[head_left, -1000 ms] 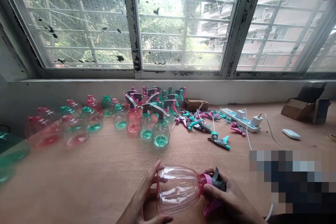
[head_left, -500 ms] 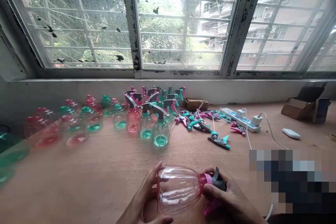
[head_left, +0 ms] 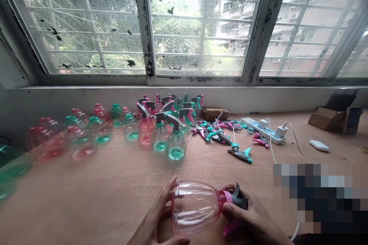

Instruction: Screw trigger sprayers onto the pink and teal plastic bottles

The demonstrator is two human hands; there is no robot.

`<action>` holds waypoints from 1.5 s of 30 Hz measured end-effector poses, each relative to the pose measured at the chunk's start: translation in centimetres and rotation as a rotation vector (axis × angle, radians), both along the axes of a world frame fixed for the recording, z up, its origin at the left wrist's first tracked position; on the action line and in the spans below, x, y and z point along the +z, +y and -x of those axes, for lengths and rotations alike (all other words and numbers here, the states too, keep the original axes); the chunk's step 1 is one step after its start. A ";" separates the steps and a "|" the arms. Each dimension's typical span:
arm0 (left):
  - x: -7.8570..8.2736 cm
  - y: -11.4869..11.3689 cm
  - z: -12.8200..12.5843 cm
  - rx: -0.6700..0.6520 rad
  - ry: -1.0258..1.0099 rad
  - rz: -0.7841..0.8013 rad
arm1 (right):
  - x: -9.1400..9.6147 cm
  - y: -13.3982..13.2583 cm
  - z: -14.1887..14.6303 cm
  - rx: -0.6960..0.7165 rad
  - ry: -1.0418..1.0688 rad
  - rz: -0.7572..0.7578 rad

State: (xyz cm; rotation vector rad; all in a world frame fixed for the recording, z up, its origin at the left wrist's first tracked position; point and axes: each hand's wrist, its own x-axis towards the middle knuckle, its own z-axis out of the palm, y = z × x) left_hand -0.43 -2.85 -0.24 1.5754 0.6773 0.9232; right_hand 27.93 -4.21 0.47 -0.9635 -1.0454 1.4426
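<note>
A clear pink spray bottle (head_left: 197, 207) lies on its side in the air between my hands, base to the left, neck to the right. My left hand (head_left: 161, 210) is wrapped around the base end. With its thumb and fingers closed at the neck, my right hand (head_left: 250, 212) grips the black and pink spray head (head_left: 239, 199). The pink collar meets the bottle's neck; how tightly it sits there I cannot tell. Part of the pink trigger shows below my right thumb.
Behind my hands stand several spray bottles with heads (head_left: 176, 141). Open pink and green bottles (head_left: 99, 130) are at the left. Loose spray heads (head_left: 218, 134) lie in a pile near a power strip (head_left: 267, 132). A cardboard box (head_left: 327, 118) and a white mouse-like object (head_left: 319, 146) are at the right.
</note>
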 end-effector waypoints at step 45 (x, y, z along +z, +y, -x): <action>1.2 -0.8 -0.6 0.098 -0.013 -0.045 | 0.0 0.0 -0.2 0.037 -0.046 0.017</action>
